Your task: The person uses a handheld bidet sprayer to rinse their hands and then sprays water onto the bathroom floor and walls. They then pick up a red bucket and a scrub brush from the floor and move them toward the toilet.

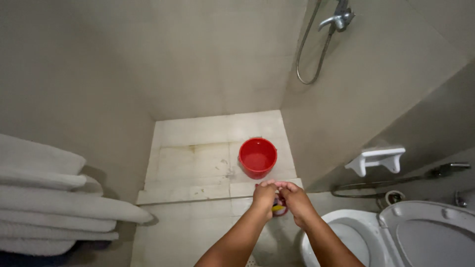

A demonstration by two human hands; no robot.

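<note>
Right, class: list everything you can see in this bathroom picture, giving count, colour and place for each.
bucket: one, red, on the shower floor beyond the step.
shower hose: one, silver, looped on the right wall under the tap.
towels: a folded stack, white, at left.
wall shelf: one, white, on the right wall.
toilet: one, white, lid up, lower right.
small object: one, red and yellow, between the hands; kind unclear.
left hand and right hand: together around the small object.
</note>
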